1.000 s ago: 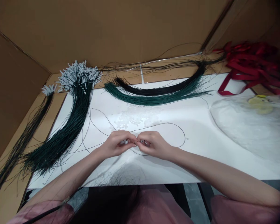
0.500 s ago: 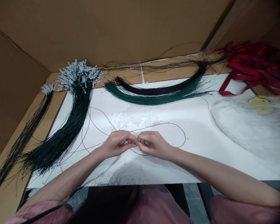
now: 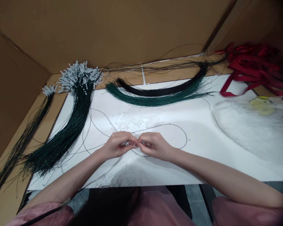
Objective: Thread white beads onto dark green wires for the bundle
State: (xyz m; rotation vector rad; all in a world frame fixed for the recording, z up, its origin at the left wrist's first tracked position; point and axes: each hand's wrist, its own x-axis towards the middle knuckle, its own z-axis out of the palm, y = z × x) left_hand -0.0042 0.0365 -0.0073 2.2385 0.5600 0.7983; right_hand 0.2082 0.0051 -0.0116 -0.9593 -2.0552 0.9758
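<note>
My left hand [image 3: 121, 143] and my right hand [image 3: 154, 145] meet fingertip to fingertip low over the white board, both closed in a pinch. Between them they grip a thin dark wire [image 3: 186, 138], which loops out to the right and runs back under the fingers. Small white bits show inside the curled fingers, too small to make out. Just beyond the hands, small clear-white beads [image 3: 139, 118] lie scattered. More strands of wire [image 3: 101, 114] curve across the board left of my left hand. The exact pinch point is hidden by the fingertips.
Left lies a thick bundle of green wires [image 3: 79, 116] with white beaded tips, beside a thinner bundle [image 3: 35, 122]. Black wires [image 3: 160, 91] and green wires [image 3: 151, 100] lie behind the beads. Red ribbon [image 3: 250, 69] and a clear plastic bag [image 3: 247, 128] sit right. Cardboard walls [image 3: 122, 31] enclose the back.
</note>
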